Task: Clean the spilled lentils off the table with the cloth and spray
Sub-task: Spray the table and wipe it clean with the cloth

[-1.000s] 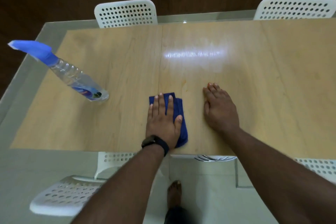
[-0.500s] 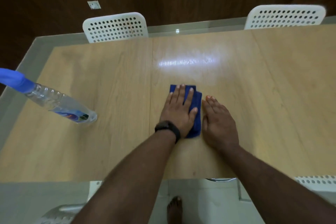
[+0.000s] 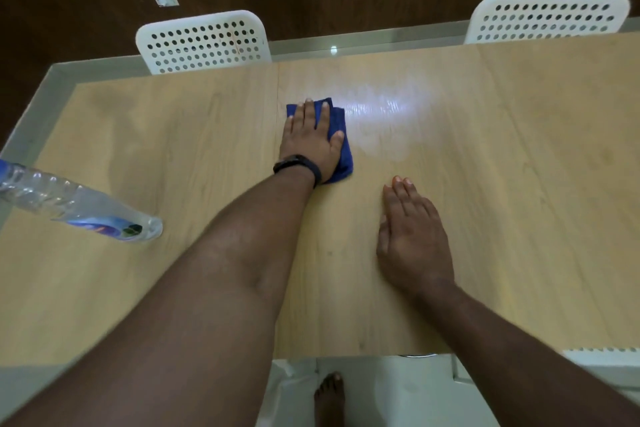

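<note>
We see the left hand (image 3: 308,142) flat on the folded blue cloth (image 3: 341,135), fingers (image 3: 323,114) straight and slightly spread, pressing it onto the bench (image 3: 519,166). Compared with half a second ago the cloth and left hand have gone farther from the near edge, up toward the bright reflection (image 3: 388,107). Just right of the cloth we see a pale wet smear (image 3: 384,146). The right hand (image 3: 412,239) lies flat on the wood, fingers straight and together, holding nothing. Earlier it sat just beside the cloth; now it is apart from it, nearer the person. A black wristband (image 3: 298,166) sits on the left wrist.

The spray bottle (image 3: 79,211) stands on the left part of the bench, well apart from both hands. It looks tilted in the wide-angle view and its blue head is now cut off by the frame edge, where before it showed. We cannot make out any lentils on the wood.

Two white perforated chairs stand at the far side, one (image 3: 204,42) left of centre, one (image 3: 547,17) to the right. Another white chair (image 3: 602,354) edge peeks out at the near right. A bare foot (image 3: 329,395) shows on the floor below the near edge. The left forearm crosses the middle of the view and hides part of the bench.
</note>
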A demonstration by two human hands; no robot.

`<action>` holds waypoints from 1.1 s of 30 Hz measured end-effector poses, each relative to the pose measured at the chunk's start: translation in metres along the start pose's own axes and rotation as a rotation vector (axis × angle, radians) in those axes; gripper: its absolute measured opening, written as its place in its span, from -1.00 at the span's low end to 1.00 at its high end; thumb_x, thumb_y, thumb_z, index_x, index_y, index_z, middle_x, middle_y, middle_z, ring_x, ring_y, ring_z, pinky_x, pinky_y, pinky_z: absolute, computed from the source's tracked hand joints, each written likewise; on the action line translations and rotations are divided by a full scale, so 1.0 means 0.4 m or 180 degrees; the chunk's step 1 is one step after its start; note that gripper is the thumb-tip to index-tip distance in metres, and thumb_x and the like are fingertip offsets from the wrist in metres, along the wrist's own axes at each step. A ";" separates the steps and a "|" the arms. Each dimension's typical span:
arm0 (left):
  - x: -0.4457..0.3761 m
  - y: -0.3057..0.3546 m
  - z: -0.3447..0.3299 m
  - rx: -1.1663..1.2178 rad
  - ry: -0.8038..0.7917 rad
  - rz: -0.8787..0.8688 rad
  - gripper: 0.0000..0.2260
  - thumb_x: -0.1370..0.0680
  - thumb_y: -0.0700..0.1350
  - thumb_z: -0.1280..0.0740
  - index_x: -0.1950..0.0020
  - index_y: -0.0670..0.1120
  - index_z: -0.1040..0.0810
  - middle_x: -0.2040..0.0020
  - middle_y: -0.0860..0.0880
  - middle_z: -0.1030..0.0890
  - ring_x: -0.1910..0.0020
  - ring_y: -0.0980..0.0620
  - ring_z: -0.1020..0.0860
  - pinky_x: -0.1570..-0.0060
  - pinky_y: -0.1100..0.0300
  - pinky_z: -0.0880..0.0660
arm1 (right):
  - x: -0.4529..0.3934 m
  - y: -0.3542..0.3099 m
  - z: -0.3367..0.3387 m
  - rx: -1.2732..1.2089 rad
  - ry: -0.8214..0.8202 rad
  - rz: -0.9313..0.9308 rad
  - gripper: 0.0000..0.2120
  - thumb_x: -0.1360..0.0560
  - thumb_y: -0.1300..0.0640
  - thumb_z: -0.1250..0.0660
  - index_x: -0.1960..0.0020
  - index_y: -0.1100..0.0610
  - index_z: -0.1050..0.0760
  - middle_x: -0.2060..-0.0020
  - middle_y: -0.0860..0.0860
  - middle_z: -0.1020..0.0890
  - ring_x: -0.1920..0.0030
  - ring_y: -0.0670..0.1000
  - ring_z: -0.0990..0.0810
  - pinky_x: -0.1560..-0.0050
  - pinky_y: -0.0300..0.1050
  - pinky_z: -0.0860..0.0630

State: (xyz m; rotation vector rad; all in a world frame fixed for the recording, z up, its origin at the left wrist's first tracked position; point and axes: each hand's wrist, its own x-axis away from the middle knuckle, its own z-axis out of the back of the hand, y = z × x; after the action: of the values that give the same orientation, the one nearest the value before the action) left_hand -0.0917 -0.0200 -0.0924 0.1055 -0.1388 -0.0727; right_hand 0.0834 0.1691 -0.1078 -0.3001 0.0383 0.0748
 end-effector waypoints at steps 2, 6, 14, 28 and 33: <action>0.014 0.029 -0.007 -0.0029 0.0002 -0.0089 -0.37 -0.71 0.21 0.12 -0.71 -0.02 0.18 -0.71 -0.13 0.16 -0.69 -0.11 0.15 -0.64 -0.05 0.16 | -0.005 0.000 0.004 -0.0178 0.0036 -0.0081 -0.42 -0.68 0.01 -0.03 -0.68 0.15 -0.16 -0.67 0.06 -0.18 -0.68 0.01 -0.06 -0.66 0.02 -0.03; 0.178 0.081 -0.044 0.0001 -0.0043 -0.0665 -0.37 -0.69 0.22 0.16 -0.71 0.01 0.19 -0.71 -0.09 0.21 -0.68 -0.06 0.20 -0.64 -0.03 0.18 | -0.018 0.000 0.016 -0.0270 0.0115 -0.0204 -0.39 -0.63 -0.02 -0.06 -0.64 0.18 -0.25 -0.64 0.10 -0.24 -0.66 0.05 -0.13 -0.64 0.05 -0.10; 0.237 -0.011 -0.039 0.0032 -0.0053 -0.0713 -0.35 -0.67 0.25 0.17 -0.71 0.03 0.17 -0.71 -0.06 0.19 -0.68 -0.02 0.19 -0.65 -0.03 0.14 | -0.154 0.078 0.090 0.0248 -0.0258 0.0306 -0.40 -0.61 -0.03 -0.03 -0.59 0.15 -0.34 -0.63 0.11 -0.28 -0.62 0.10 -0.26 -0.55 0.11 -0.22; -0.031 0.185 -0.002 0.0032 -0.0036 -0.0562 -0.37 -0.70 0.23 0.11 -0.71 0.01 0.16 -0.71 -0.11 0.16 -0.69 -0.10 0.13 -0.64 -0.06 0.13 | -0.196 0.124 0.044 0.0126 0.0091 0.0105 -0.43 -0.68 -0.02 -0.02 -0.64 0.16 -0.23 -0.64 0.11 -0.24 -0.66 0.06 -0.13 -0.62 0.13 -0.14; 0.214 0.143 -0.044 0.0033 -0.0184 -0.1066 -0.38 -0.70 0.23 0.14 -0.71 0.05 0.21 -0.71 -0.05 0.23 -0.68 -0.01 0.24 -0.65 -0.02 0.18 | -0.189 0.122 0.048 0.0109 0.0128 -0.0039 -0.45 -0.68 0.06 -0.01 -0.63 0.20 -0.26 -0.62 0.15 -0.29 -0.65 0.09 -0.17 -0.63 0.11 -0.13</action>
State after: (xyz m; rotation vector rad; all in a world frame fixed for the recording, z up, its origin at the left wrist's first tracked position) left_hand -0.0009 0.0317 -0.0920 0.1363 -0.1784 -0.4092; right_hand 0.0047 0.2163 -0.1000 -0.2677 0.0776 0.0560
